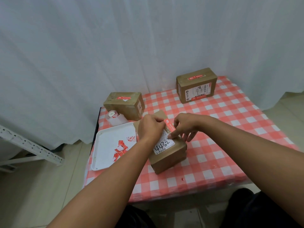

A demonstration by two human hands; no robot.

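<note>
Box [169, 157]: brown carton, lying near the middle of the table [230, 129], skewed to the table's edges, just right of the tray [107, 142].
Label [163, 146]: white, stuck on the box top, handwritten "4432".
Strip [169, 125]: red sticker running along the box top, beyond the label, between the two hands.
Left hand [150, 127]: fingers curled, pinching the strip's far end; the hand lies over the box's left side.
Right hand [185, 125]: one fingertip presses down at the label's far corner; the other fingers hang spread and loose, grasping nothing.
Tray: white, at the table's left edge, holding red scraps [121, 149].
Roll [113, 116]: white paper, just beyond the tray.
Left carton [125, 105]: sealed, behind the roll.
Far carton [196, 84]: sealed, at the table's far edge, well apart from the hands.
</note>
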